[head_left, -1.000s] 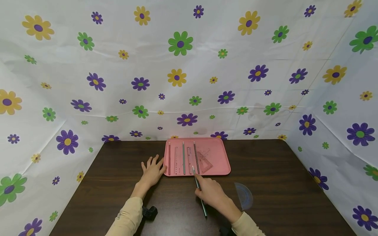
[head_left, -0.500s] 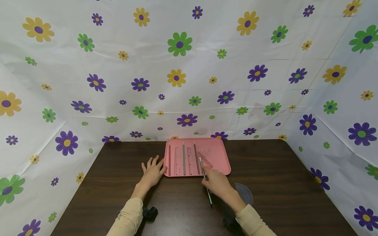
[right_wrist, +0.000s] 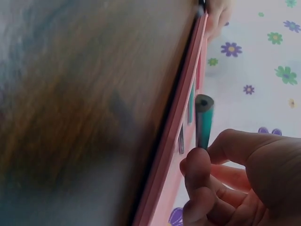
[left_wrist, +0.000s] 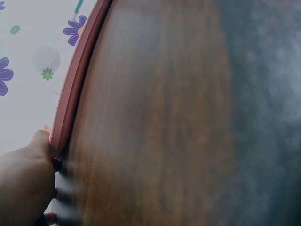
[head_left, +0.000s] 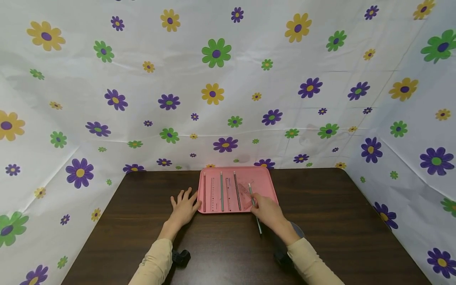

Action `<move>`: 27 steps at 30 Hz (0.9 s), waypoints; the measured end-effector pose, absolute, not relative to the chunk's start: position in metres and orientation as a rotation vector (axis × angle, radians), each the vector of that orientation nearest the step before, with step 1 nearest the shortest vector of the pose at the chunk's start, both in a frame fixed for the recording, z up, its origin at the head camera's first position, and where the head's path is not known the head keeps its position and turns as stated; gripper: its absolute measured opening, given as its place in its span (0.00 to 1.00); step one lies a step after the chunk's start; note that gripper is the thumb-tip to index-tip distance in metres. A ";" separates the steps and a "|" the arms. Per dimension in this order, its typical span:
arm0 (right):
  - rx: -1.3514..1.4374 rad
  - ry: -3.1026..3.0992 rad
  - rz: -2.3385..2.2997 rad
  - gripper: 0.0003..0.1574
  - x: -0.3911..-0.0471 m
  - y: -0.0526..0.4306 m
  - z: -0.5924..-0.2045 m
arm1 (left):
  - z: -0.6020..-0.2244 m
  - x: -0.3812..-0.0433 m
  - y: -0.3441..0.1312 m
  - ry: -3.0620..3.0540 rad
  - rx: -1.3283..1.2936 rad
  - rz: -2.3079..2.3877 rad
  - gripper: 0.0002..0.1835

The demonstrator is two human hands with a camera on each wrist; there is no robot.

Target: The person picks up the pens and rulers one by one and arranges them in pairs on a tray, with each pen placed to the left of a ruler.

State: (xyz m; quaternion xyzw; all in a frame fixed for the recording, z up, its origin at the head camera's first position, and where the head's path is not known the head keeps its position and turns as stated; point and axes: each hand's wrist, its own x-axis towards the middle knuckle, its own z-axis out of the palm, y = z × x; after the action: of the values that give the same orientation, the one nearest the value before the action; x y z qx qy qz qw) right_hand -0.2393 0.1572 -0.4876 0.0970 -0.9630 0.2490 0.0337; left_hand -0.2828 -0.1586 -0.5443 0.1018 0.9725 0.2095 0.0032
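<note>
A green pencil is pinched between the thumb and fingers of my right hand, above the front right part of a pink tray. Its white end points away from me; in the right wrist view the flat end of the pencil faces the camera. My left hand lies with spread fingers at the tray's left edge, thumb touching the rim. On the tray are a red pencil, a green one, a dark pencil, two clear rulers and a clear set square, partly covered by my right hand.
A clear protractor lies on the dark wooden table, mostly hidden behind my right wrist. A flowered cloth hangs behind the table and along its sides. Black wrist devices sit beneath the sleeves.
My right hand has carried the green pencil right and away from me, from the tray's front middle to over its right part. The left hand has stayed in place.
</note>
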 end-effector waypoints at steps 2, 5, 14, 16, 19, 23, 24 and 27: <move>0.283 -2.968 0.776 0.27 -0.242 0.159 -0.487 | -0.544 -0.282 -0.159 3.041 0.308 0.664 0.32; 0.259 -2.980 0.790 0.25 -0.246 0.161 -0.487 | -0.544 -0.281 -0.159 3.028 0.292 0.665 0.32; 0.192 -2.976 0.807 0.23 -0.263 0.172 -0.489 | -0.544 -0.283 -0.158 3.047 0.316 0.653 0.31; 0.180 -2.975 0.806 0.22 -0.267 0.174 -0.489 | -0.544 -0.283 -0.158 3.049 0.316 0.646 0.31; 0.164 -2.970 0.810 0.21 -0.273 0.176 -0.491 | -0.544 -0.284 -0.158 3.047 0.313 0.644 0.31; 0.159 -2.958 0.805 0.20 -0.279 0.179 -0.493 | -0.543 -0.283 -0.158 3.049 0.320 0.648 0.31; 0.158 -2.956 0.799 0.20 -0.281 0.179 -0.493 | -0.543 -0.282 -0.158 3.050 0.322 0.648 0.31; 0.158 -2.950 0.778 0.19 -0.285 0.181 -0.495 | -0.542 -0.282 -0.158 3.053 0.324 0.646 0.31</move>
State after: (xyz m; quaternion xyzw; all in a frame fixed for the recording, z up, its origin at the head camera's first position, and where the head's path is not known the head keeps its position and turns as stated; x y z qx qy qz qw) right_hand -0.2855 0.1805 -0.4951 0.0515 -0.9648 0.2544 0.0431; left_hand -0.2819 -0.1579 -0.5422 0.1033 0.9731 0.2060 0.0019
